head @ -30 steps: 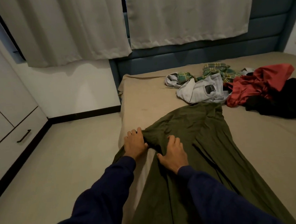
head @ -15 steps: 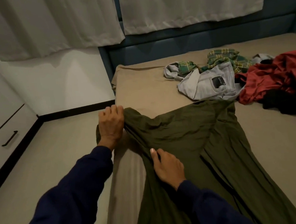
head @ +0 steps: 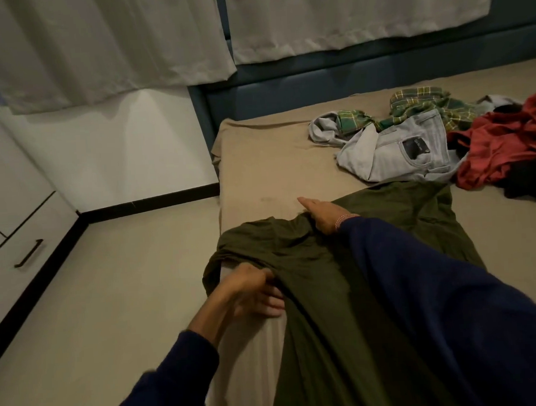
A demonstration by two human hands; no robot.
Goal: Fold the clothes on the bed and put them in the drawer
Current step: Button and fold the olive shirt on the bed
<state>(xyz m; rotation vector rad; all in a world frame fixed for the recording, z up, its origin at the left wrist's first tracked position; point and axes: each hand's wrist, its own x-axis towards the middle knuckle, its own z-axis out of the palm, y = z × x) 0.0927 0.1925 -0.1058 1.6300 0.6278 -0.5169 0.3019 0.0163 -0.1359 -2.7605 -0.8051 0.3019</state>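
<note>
The bed (head: 273,158) carries the olive-green garment (head: 329,309), spread lengthwise along its near-left part, long axis running from the camera toward the pile of unfolded clothes: grey jeans (head: 408,150), a green plaid shirt (head: 420,105), a red garment (head: 508,144). The bunched sleeve end hangs over the bed's left edge. The drawer (head: 28,249) sits low in the cabinet, well apart to the left. The left hand (head: 253,291), nearer that sleeve, pinches a fold of the cloth at the edge. The right hand (head: 324,215) lies farther up, fingers mostly straight, pressing the cloth's upper edge. The fold likely goes rightward, across the long axis.
</note>
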